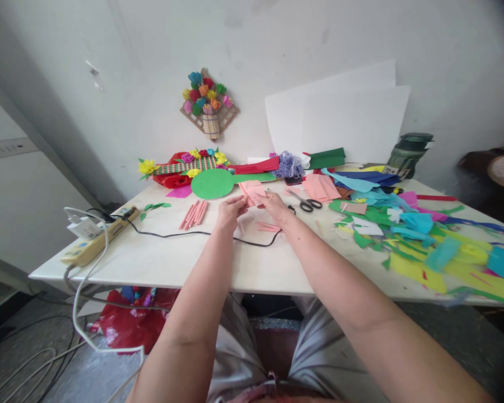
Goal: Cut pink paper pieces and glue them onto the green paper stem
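Between my two hands, above the white table (159, 263), is a folded piece of pink crepe paper (252, 190). My left hand (233, 208) pinches its lower left side, and my right hand (274, 204) grips its right edge. To the left lie several rolled pink paper sticks (194, 215). Under my hands are a few thin pink strips (267, 226). Right of my right hand rest black-handled scissors (306, 201), with blades apart, and another stack of pink paper (321, 188). A green paper disc (212, 183) lies just behind my left hand.
Coloured paper scraps (420, 229) cover the table's right side. A black cable (185, 232) runs under my forearms from a power strip (98, 235) at the left. A dark bottle (409, 154) stands at the back right. Paper flowers (205, 95) hang on the wall.
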{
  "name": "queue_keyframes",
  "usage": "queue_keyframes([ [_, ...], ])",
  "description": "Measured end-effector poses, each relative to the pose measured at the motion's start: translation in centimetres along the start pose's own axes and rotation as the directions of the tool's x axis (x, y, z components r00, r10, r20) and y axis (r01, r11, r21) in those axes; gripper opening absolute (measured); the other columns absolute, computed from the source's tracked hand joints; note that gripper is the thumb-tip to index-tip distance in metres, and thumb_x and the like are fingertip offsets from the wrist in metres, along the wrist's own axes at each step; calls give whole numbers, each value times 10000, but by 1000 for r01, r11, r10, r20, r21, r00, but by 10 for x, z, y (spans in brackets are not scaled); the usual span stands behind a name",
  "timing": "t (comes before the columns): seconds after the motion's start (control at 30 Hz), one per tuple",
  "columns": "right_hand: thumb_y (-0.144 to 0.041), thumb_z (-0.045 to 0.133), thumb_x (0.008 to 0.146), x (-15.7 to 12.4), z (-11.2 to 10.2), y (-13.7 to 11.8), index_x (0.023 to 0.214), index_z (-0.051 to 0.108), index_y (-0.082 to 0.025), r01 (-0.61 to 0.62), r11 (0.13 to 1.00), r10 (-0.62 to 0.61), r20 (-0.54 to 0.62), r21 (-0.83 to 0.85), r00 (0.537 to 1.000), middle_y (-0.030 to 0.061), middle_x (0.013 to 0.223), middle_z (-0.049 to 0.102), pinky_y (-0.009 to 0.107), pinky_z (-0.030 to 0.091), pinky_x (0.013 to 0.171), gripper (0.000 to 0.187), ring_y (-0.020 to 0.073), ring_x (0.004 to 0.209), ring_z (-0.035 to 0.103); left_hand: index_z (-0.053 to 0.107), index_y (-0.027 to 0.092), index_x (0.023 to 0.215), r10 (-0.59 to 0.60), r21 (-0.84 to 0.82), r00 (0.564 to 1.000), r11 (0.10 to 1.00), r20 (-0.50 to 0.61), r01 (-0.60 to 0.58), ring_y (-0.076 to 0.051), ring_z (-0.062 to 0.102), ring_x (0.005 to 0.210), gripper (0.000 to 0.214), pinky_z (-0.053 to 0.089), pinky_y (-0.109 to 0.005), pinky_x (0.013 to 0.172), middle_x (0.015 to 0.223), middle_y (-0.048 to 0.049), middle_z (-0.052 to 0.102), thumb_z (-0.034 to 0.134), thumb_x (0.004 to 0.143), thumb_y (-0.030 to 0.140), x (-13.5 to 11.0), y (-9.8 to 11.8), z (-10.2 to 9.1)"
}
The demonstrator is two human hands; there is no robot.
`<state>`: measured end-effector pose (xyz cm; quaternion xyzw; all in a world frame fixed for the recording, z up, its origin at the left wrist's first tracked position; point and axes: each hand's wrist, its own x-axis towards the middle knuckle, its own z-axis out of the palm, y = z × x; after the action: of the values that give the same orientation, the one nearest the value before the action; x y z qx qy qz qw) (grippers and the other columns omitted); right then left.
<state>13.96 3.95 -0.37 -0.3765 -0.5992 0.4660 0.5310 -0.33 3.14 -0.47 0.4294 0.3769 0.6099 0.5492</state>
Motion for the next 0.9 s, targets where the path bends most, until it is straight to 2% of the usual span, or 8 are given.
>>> queue_keyframes([
  [0.3, -487, 589, 704, -3, -1, -3, 914, 697, -174, 46, 998, -45, 30, -45, 999, 29, 862, 684, 272, 406, 731, 392, 150, 811, 574, 700, 115, 826, 26, 24, 999, 999, -33, -25, -133, 622, 627, 371, 475, -259, 630, 735, -75, 684, 806, 518, 293, 0, 0, 0],
  [0.53, -409, 668, 605, 0, -5, -5, 804, 716, -151, -14, 1000, 12, -77, -26, 997, 32, 791, 675, 259, 393, 671, 329, 137, 731, 544, 683, 110, 809, 0, -80, 998, 997, -59, -5, -126, 619, 602, 353, 494, -270, 648, 719, -57, 681, 806, 509, 249, 2, 1, -2],
  [0.8, -379, 660, 602, -2, 1, -7, 636, 676, -132, 28, 996, -38, -121, -84, 992, 5, 622, 614, 269, 382, 645, 250, 126, 639, 506, 669, 111, 803, -15, -85, 996, 996, -91, 8, -130, 623, 607, 282, 497, -286, 685, 682, -50, 670, 777, 564, 214, 0, 2, 0],
  [0.9, -369, 643, 621, -5, 2, -11, 622, 675, -133, 75, 989, -87, -100, -124, 991, 12, 641, 631, 276, 393, 667, 239, 139, 663, 532, 666, 113, 807, -9, -80, 996, 997, -89, 2, -136, 630, 623, 289, 500, -287, 697, 690, -50, 672, 777, 563, 219, 0, 2, 0],
])
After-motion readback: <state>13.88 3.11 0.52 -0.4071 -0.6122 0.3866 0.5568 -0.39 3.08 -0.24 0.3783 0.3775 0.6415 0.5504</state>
